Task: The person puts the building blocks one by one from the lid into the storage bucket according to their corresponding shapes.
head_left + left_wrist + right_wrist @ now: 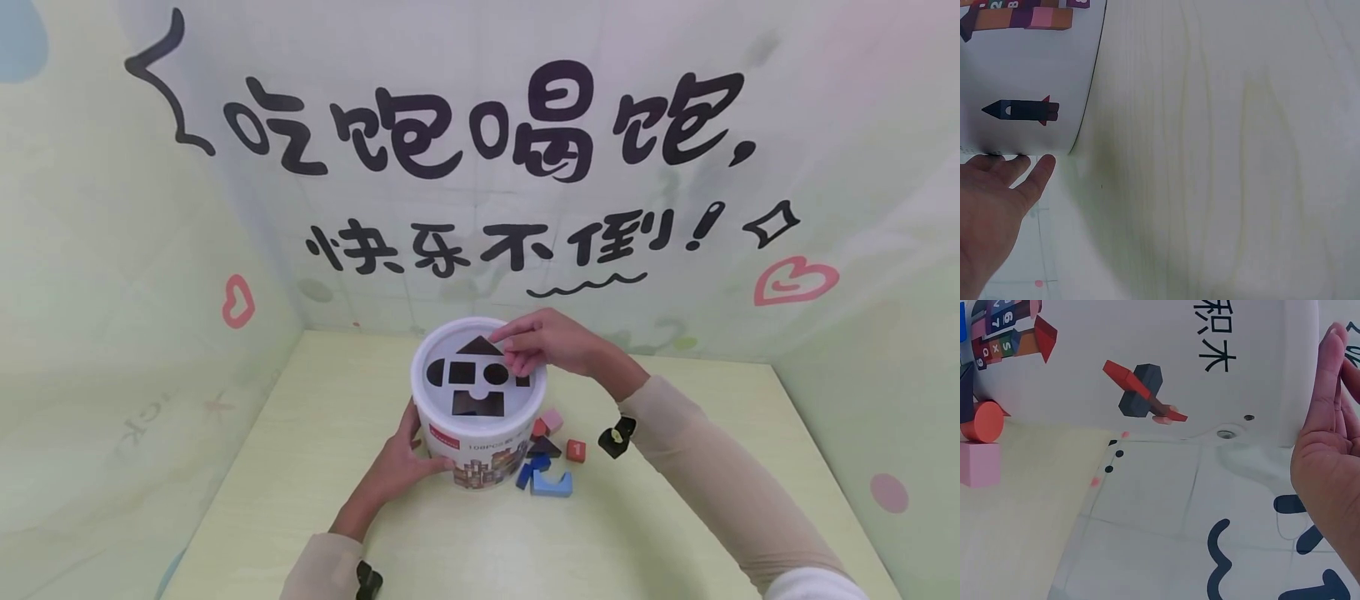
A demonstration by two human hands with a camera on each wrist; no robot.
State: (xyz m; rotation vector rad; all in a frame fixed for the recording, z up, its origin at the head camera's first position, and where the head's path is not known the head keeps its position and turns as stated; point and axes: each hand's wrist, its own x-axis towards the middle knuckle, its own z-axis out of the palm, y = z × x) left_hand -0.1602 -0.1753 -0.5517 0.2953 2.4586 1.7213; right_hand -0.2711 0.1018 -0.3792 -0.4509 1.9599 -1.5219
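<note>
A white bucket with printed block pictures stands on the table. Its white lid has dark cut-outs of several shapes, including a triangle at the far side and an arch at the near side. My left hand holds the bucket's left side, thumb across the front and fingers around the side. Over the lid's right part is my right hand, index fingertip by the triangular hole, the other fingers bent. The right wrist view has this hand beside the bucket's rim, with no block visible in its fingers.
Right of the bucket lie loose blocks: a light blue arch, a red numbered cube, a dark triangle, a pink block and several others. Printed walls enclose the table at the back and sides.
</note>
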